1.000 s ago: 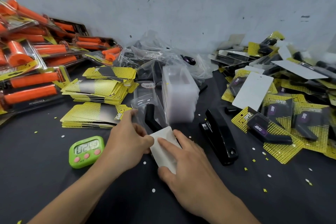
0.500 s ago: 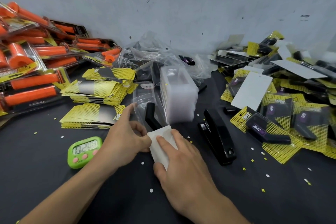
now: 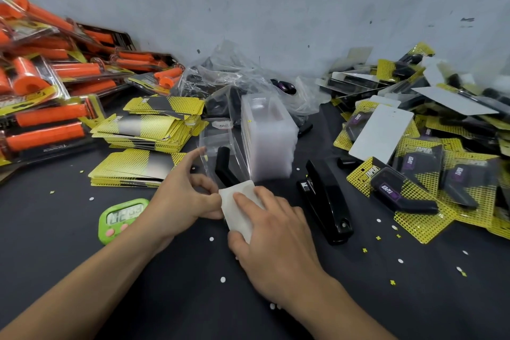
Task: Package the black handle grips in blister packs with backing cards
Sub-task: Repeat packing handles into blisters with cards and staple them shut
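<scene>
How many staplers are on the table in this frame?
1. The black stapler lies on the dark table, just right of the right hand. Others may be hidden under the piles.

The small green digital timer [image 3: 123, 218] with pink buttons shows pale digits that seem to read 02:59, though the last two are blurred. To the right of the timer, past the black stapler, a packed yellow dotted backing card [image 3: 363, 174] bears "TAPER" in yellow and black, and the purple label [image 3: 390, 190] on its black grip reads "TAPER". Other print is too small to read.
</scene>
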The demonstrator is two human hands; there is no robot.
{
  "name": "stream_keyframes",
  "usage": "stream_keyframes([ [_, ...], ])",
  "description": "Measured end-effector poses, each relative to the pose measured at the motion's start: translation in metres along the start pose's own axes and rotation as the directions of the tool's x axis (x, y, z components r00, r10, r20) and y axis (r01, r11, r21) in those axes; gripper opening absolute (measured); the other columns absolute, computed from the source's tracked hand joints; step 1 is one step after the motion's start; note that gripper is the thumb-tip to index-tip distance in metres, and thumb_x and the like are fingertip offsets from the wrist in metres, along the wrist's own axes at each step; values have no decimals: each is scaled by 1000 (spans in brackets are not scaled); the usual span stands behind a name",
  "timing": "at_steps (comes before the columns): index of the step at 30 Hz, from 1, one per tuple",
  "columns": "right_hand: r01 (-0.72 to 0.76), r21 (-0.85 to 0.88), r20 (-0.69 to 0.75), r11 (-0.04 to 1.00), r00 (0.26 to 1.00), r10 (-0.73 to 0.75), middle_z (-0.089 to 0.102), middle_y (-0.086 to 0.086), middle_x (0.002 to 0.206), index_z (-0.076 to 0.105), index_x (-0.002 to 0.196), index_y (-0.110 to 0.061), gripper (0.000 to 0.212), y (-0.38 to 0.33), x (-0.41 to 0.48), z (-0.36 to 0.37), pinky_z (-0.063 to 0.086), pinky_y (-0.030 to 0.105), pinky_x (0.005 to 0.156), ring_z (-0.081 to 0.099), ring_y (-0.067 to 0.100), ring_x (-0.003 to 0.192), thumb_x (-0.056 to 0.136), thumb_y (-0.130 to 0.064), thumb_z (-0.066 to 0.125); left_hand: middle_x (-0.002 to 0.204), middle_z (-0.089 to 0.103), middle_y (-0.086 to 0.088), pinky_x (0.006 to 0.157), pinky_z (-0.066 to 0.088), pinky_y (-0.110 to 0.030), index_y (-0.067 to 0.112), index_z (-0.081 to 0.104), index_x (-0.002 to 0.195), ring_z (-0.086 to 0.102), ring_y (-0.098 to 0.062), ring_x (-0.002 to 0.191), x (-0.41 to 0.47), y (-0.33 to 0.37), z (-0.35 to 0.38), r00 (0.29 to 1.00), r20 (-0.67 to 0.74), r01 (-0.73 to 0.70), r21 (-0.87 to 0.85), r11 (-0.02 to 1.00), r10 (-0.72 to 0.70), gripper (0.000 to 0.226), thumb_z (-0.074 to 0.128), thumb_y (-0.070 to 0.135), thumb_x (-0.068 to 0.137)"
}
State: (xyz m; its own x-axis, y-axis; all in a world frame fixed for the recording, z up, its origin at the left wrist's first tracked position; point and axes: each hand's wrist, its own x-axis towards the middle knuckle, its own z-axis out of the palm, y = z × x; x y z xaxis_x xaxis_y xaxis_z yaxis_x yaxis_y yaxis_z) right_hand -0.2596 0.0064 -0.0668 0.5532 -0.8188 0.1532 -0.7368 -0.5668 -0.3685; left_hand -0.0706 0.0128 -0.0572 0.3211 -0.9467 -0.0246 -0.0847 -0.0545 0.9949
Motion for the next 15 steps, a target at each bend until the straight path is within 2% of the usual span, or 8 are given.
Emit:
stream_keyframes([
  [12,19,40,-58,999,998,-17,42,-10,152,36,151,-41,62,1,0,0,33,38,108,42,15,131,91,-55,44,79,67,-10,66,63,-36,41,41,153,71,-26,72,-1,6,-1,999,43,8,-79,997,-5,94,73,-14,83],
  [15,76,98,-82,992,994,-68,39,-8,156,35,149,-42,60,0,0,-1,32,36,115,37,15,140,92,-46,52,79,68,-9,68,63,-35,42,40,154,71,-23,72,-2,6,-1,998,59,3,-97,995,3,94,72,-12,85],
])
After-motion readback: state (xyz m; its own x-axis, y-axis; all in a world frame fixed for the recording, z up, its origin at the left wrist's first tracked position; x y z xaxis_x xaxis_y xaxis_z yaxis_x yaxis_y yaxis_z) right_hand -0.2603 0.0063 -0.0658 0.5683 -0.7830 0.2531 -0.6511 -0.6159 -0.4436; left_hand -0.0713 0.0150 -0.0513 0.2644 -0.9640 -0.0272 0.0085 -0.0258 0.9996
